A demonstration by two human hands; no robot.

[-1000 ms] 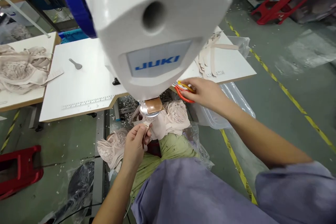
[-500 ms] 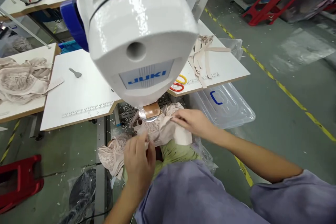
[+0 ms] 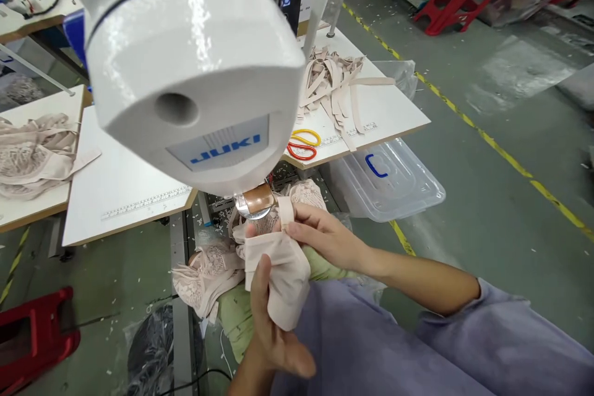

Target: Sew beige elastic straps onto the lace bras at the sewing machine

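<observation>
Scissors [image 3: 301, 144] lie on table [image 3: 394, 114], before strips [image 3: 331, 77].

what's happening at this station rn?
A person sits at a white JUKI sewing machine. Both hands hold a beige fabric piece just under the machine head: left hand grips it from below, right hand pinches its top edge and a strap. Scissors lie untouched on the table beside a pile of straps.

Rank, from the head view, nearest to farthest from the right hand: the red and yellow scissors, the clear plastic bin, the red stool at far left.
From the right hand:
1. Red and yellow scissors, on the table just above.
2. Clear plastic bin, on the floor to its right.
3. Red stool, far left.
</observation>
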